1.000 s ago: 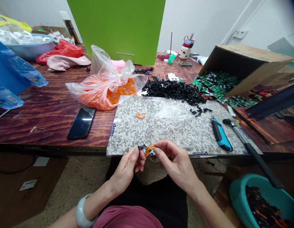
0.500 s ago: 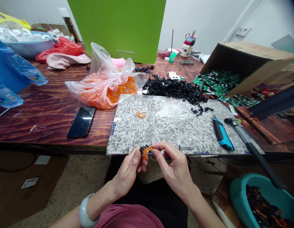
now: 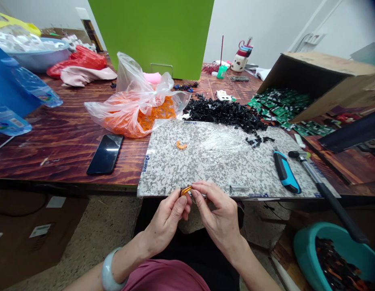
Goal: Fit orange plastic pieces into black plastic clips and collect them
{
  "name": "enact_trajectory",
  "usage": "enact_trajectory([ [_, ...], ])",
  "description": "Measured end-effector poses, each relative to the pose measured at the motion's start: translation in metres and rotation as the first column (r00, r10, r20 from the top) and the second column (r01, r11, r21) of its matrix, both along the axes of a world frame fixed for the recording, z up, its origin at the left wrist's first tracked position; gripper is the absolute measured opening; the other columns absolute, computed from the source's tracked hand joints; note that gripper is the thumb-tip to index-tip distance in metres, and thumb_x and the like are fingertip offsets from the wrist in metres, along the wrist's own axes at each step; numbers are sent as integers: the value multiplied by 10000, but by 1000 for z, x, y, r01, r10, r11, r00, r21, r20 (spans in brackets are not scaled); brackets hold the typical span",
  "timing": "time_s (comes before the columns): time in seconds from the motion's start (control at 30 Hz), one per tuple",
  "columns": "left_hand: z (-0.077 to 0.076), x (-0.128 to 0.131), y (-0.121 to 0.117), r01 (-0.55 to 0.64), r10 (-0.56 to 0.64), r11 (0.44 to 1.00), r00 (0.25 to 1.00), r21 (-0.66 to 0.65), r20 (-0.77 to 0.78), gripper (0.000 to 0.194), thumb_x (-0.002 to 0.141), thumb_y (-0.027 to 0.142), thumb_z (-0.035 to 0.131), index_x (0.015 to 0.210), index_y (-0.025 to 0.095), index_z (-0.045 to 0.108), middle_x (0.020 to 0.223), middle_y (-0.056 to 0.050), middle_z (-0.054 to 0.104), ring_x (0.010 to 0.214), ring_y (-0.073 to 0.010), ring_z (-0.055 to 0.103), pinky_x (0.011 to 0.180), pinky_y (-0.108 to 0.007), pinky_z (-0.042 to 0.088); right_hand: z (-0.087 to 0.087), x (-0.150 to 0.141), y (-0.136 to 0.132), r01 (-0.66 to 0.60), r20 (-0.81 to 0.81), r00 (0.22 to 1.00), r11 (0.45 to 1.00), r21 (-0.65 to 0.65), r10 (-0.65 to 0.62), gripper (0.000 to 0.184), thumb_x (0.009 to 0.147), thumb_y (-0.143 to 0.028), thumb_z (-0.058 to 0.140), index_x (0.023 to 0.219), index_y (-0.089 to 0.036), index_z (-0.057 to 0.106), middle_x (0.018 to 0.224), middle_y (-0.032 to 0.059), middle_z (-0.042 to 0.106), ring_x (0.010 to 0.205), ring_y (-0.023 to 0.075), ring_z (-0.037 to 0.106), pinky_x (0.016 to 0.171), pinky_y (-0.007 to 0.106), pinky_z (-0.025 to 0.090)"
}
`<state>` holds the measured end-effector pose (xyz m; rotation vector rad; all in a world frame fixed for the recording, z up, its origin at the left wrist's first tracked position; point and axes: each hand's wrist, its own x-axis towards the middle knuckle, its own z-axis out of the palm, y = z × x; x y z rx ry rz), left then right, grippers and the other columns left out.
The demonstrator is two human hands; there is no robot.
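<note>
Just off the front edge of the speckled stone board (image 3: 169,173), both my hands are closed on a small curved orange plastic part (image 3: 186,190) with a black piece against it. My left hand (image 3: 167,212) pinches its left end between thumb and fingers. The fingertips of my right hand (image 3: 216,206) grip the right end. Fingers cover much of the black piece. Another orange plastic part (image 3: 181,145) lies alone on the board. Thin clear strands (image 3: 222,143) are spread right of it, below a heap of small black parts (image 3: 224,111).
A clear bag of orange parts (image 3: 135,109) and a phone (image 3: 105,154) lie left. A utility knife (image 3: 286,171) and hammer (image 3: 327,194) lie right. A cardboard box (image 3: 333,66) spills green circuit boards (image 3: 280,105). A teal basin (image 3: 305,246) holds black and orange pieces.
The orange part has turned and now lies along the black piece rather than sticking out at an angle. My left thumb has moved onto it, and my hands are slightly closer together.
</note>
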<state>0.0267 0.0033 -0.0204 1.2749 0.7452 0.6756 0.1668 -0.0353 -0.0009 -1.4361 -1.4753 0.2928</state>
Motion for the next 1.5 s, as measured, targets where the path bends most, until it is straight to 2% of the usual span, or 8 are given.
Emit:
enact_trajectory([
  [0.23,1,-2,-1,14,-10,998,998,64,-63,268,952,395,389,847,187,522,720,16,507,638,-120,458,600,-242,383,1,-3,0,11,-22,1000,1000,10,-11,185,853,-96,541,938,-203,666,934,77,699,893,184,657,797,313,548],
  [0.47,1,-3,-2,11,-4,996,997,85,-80,276,953,398,372,841,190,515,729,8,514,636,-128,464,598,-242,396,1,-5,-2,8,-38,999,1000,-1,-8,190,855,-109,539,947,-215,667,935,72,695,890,185,652,782,323,555],
  [0.87,6,-8,0,46,-18,975,991,218,-129,263,969,332,336,827,192,507,718,-4,523,620,-134,459,604,-249,394,4,-4,-6,-31,-55,998,1000,-1,31,200,838,-92,551,951,-205,672,956,73,693,909,188,652,830,317,535],
  [0.97,8,-10,3,97,-60,964,987,247,-150,258,970,310,327,817,194,499,713,-1,507,629,-137,455,621,-250,395,7,1,-6,-73,-90,994,996,-56,68,185,834,-113,571,972,-195,664,979,72,688,937,185,641,792,290,535],
  [1.07,12,-13,5,159,-110,945,978,287,-180,257,973,296,311,817,196,490,705,4,490,634,-139,450,629,-252,387,11,7,-6,-156,-157,979,974,-166,130,194,838,-171,593,1023,-192,648,993,62,682,895,172,643,709,257,534],
  [1.27,16,-16,9,292,-224,897,948,333,-226,257,974,272,277,797,195,447,716,10,455,643,-135,434,629,-246,378,14,15,-6,-327,-267,929,908,-263,257,178,878,-226,573,1036,-203,651,934,32,670,836,138,629,724,234,499],
  [1.5,14,-20,14,391,-310,843,914,369,-261,251,976,262,261,816,185,438,732,16,443,654,-127,416,631,-236,370,13,15,-7,-351,-310,916,885,-306,256,127,875,-262,583,961,-212,662,888,25,659,797,139,610,694,228,475],
])
